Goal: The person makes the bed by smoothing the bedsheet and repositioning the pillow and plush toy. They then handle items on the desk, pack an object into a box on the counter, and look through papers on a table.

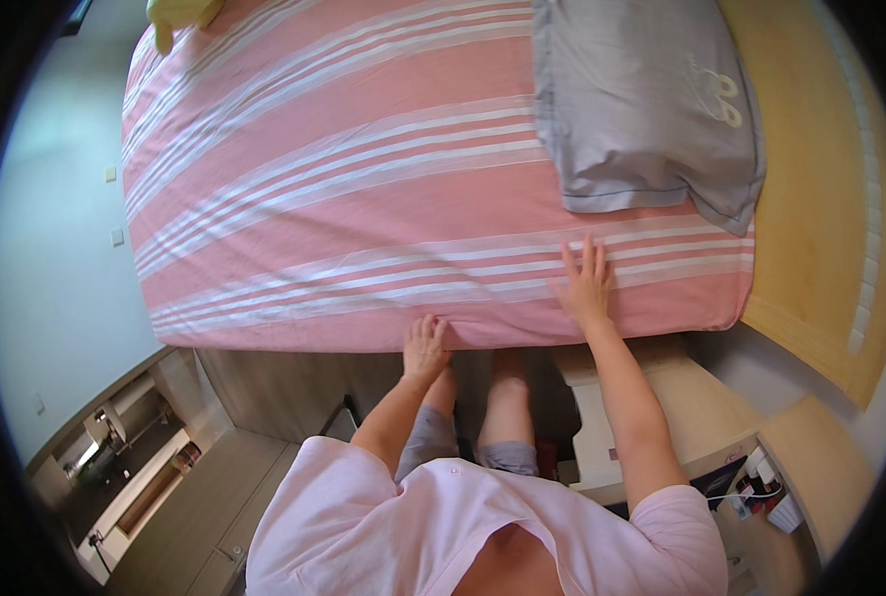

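Observation:
A pink sheet with white stripes (323,201) covers the mattress in front of me, with small wrinkles near its front edge. My left hand (425,348) rests at that front edge, fingertips on the fabric; whether it pinches the cloth cannot be told. Farther right, my right hand (586,283) lies on the striped part with its fingers spread, holding nothing. Beyond it, at the upper right, a grey pillow (636,112) lies on the sheet, its near corners hanging loosely.
A wooden headboard (808,223) borders the bed at right. A pale wood cabinet (711,395) with small items on its shelf stands at lower right. A yellow soft object (182,15) lies at the far left corner. A wall (55,223) runs along the left.

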Tool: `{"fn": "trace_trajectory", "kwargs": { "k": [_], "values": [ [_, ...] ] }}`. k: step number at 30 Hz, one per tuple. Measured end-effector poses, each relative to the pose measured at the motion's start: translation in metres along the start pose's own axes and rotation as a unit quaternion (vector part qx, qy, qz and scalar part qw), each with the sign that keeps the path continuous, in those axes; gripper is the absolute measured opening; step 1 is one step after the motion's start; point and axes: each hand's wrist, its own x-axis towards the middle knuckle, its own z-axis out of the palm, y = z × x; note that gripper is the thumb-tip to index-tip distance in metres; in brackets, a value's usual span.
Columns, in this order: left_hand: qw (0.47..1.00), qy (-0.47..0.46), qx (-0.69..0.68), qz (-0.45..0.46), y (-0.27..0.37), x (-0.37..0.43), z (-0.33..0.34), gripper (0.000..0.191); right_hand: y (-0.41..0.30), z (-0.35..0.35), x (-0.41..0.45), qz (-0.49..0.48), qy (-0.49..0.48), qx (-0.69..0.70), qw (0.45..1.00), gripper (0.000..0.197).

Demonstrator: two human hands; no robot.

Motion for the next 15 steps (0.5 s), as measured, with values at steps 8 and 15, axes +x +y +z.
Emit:
{"fn": "trace_trajectory", "kwargs": {
  "k": [8, 15],
  "values": [
    [0.998, -0.033, 0.021, -0.043, -0.103, -0.031, 0.0, 0.01, -0.023, 0.013, -0.049, 0.283, -0.268, -0.14, 0.91, 0.076],
    [0.996, -0.067, -0.067, -0.004, -0.123, -0.056, 0.007, 0.012, -0.176, 0.036, -0.067, -0.153, -0.289, -0.117, 0.938, 0.079]
  ]
}}
